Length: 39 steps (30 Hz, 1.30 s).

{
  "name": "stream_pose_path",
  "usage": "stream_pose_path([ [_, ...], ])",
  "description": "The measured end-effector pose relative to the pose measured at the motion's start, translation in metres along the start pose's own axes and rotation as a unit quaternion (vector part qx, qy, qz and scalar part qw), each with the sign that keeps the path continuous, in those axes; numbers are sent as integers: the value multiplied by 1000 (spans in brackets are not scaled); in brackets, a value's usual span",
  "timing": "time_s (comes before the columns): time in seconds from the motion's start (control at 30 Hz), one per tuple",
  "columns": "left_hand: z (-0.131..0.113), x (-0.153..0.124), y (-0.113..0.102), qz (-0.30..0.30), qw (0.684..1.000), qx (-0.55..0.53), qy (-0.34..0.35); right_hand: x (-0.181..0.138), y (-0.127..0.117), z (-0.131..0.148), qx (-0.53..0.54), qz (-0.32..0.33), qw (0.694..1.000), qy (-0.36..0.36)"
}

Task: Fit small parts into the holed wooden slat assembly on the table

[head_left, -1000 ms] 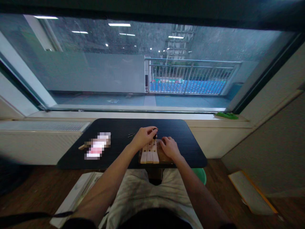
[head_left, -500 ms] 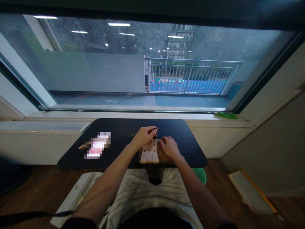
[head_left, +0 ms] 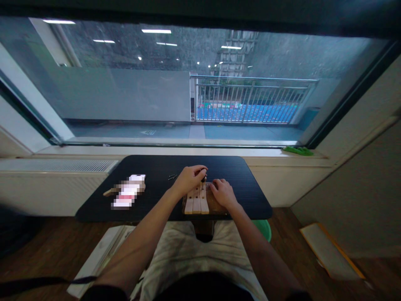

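My left hand [head_left: 189,178] is closed in a pinch around a small dark-handled tool [head_left: 203,179]. The tool stands roughly upright, its thin shaft pointing down at the far part of the rightmost wooden strip; whether the tip touches cannot be made out. Several pale wooden strips [head_left: 196,205] with dark round holes lie side by side on a brown wooden board [head_left: 214,206]. On the right side of this board rests my right hand [head_left: 224,194], fingers laid out and slightly bent, thumb close to the strips. It holds nothing that I can see.
The board lies on a black table [head_left: 156,205]. Left of my left hand are a few small metal pieces [head_left: 172,177], perhaps screws. Farther left, a blurred-out phone [head_left: 128,194] lies over a wooden stick [head_left: 108,192]. A green basin [head_left: 263,230] is below the table's right edge.
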<state>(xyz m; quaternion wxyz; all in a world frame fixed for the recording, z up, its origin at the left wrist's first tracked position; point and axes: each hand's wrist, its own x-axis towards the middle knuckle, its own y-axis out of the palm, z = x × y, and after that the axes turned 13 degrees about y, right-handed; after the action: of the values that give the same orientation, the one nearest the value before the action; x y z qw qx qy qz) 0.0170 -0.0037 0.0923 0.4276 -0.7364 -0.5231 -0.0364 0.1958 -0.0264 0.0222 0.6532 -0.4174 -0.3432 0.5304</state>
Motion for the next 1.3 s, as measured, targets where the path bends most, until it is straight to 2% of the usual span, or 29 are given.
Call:
stream_pose_path([
  [1.3,-14,-2,-2,28,999,39,-7,1,0,0,1,1,1000,0],
])
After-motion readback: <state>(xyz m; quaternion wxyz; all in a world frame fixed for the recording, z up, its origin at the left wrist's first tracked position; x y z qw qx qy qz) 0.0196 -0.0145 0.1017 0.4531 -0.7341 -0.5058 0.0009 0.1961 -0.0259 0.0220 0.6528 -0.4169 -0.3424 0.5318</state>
